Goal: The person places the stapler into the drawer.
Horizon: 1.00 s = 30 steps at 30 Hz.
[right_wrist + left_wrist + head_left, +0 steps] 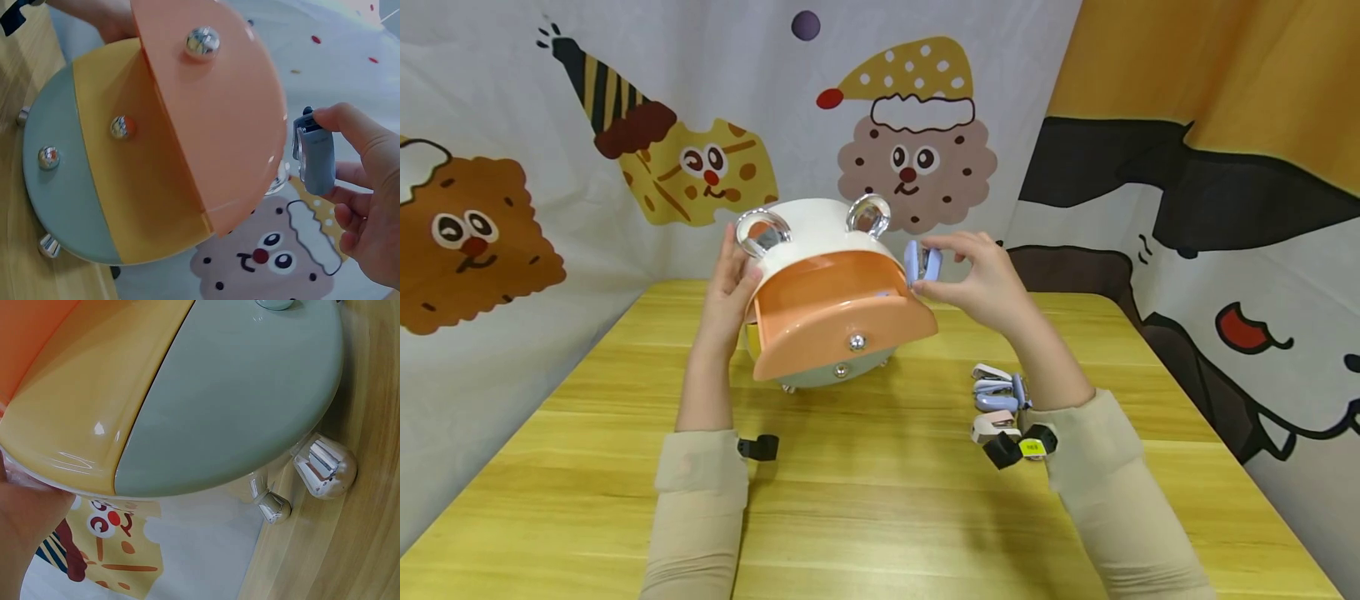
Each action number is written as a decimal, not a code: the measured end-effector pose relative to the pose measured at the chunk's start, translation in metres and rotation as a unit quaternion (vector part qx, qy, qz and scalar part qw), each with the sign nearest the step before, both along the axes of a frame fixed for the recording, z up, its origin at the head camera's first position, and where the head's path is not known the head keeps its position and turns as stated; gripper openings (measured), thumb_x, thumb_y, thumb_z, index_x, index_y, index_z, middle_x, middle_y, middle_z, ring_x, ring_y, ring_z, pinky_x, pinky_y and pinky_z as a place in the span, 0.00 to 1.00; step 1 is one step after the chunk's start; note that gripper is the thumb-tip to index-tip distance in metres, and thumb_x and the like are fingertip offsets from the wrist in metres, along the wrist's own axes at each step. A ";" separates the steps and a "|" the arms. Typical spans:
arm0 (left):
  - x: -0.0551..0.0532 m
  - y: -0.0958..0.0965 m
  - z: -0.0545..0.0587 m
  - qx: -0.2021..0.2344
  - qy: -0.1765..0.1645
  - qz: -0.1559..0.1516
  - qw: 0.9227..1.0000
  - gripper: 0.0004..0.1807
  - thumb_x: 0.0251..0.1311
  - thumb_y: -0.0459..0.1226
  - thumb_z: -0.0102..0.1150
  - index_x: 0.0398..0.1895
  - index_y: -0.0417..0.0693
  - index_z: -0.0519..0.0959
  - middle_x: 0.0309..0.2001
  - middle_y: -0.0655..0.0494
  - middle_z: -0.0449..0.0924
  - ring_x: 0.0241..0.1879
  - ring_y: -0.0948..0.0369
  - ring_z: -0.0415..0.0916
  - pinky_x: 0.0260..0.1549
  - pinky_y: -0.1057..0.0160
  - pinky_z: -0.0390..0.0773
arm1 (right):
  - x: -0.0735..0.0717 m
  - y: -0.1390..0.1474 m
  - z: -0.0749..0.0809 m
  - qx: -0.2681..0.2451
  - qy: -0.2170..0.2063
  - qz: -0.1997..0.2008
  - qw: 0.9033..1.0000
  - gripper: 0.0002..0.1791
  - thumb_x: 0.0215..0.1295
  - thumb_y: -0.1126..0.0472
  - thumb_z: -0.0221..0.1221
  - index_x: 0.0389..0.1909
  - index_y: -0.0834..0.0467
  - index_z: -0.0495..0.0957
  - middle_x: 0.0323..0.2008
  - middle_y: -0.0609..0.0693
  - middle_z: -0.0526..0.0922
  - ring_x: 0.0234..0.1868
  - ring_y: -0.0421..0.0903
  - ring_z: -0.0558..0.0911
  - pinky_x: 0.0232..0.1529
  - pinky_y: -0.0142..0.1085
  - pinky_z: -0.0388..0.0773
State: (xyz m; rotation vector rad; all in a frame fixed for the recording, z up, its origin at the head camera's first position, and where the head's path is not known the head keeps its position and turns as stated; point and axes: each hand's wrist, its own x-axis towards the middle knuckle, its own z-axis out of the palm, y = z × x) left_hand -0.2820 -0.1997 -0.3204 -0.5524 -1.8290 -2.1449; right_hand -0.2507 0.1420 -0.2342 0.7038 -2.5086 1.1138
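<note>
A round drawer box (820, 225) with a white shell, chrome ring ears and chrome feet stands on the table. Its orange top drawer (842, 333) is pulled out; the yellow drawer (134, 175) and green drawer (231, 400) below are closed. My left hand (727, 287) grips the box's left side, thumb toward the front. Between thumb and fingers, my right hand (981, 279) pinches a small blue stapler (922, 263), held beside the orange drawer's right end. A bit of blue (883, 293) shows inside that drawer, the rest of it hidden by the drawer front.
Several mini staplers, among them a blue one (996, 403) and a pink-and-white one (995, 427), lie on the wooden table (865, 500) below the right forearm. A cloth with cartoon figures (700, 50) hangs behind the table. Each wrist carries a black camera mount (758, 447).
</note>
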 end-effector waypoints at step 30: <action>0.001 0.000 0.001 -0.003 -0.010 0.006 1.000 0.37 0.71 0.37 0.47 0.75 0.76 0.45 0.73 0.51 0.51 0.63 0.53 0.63 0.45 0.67 0.78 | -0.019 -0.010 -0.022 -0.041 -0.081 0.010 0.996 0.30 0.55 0.45 0.68 0.59 0.47 0.76 0.55 0.43 0.75 0.50 0.47 0.67 0.40 0.44 0.69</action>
